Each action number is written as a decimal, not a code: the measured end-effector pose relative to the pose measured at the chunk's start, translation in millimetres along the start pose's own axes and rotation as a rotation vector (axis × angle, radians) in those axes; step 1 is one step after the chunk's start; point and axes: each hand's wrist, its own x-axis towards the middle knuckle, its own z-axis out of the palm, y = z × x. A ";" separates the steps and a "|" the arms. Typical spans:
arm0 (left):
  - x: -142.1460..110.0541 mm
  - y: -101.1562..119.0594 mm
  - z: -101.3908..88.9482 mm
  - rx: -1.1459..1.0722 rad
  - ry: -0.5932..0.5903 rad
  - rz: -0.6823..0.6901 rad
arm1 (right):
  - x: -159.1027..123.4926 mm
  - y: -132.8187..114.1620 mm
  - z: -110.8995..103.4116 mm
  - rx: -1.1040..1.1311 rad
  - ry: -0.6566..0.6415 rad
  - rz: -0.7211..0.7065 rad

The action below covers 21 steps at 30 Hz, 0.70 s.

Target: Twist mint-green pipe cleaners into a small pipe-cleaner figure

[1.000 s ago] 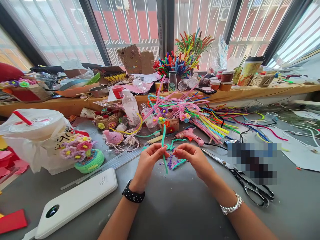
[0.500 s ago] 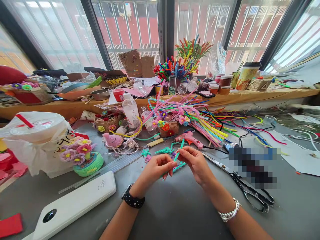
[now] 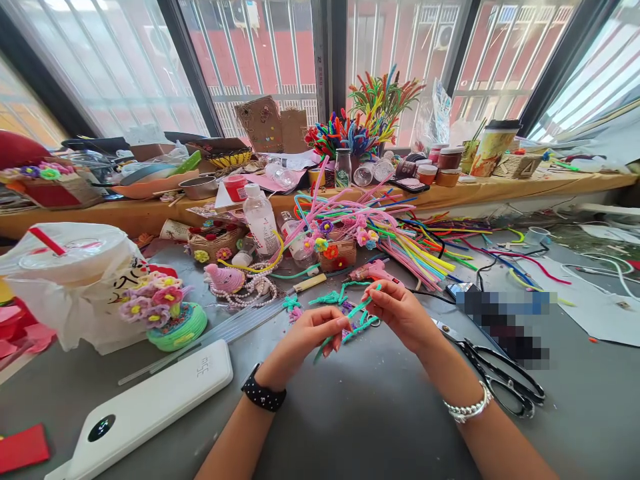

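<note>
A teal pipe cleaner (image 3: 358,309) stretches between my two hands above the grey table. My left hand (image 3: 320,333) pinches it near its lower end, and a short tail sticks out below the fingers. The upper end is pinched between thumb and fingers of my right hand (image 3: 395,310). Just behind the hands lie more teal pipe-cleaner pieces (image 3: 327,298), some bent into flower-like shapes, with purple bits among them. A pink glue gun (image 3: 371,270) rests beyond my right hand. Large black-handled scissors (image 3: 493,373) lie to the right of that wrist.
A white handheld device (image 3: 155,407) and a pipe-cleaner flower pot (image 3: 177,325) lie at left, beside a bagged drink cup (image 3: 75,267). Plastic bottles (image 3: 261,223) and a heap of coloured pipe cleaners (image 3: 415,250) fill the back. A phone (image 3: 465,297) lies at right.
My right hand has moved slightly right and my hands are farther apart. The pipe cleaner between them now slants more, with a longer stretch showing.
</note>
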 end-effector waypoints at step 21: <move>2.0 1.7 -2.3 0.020 0.199 0.065 | 5.0 -10.4 -22.8 -0.986 0.115 -0.384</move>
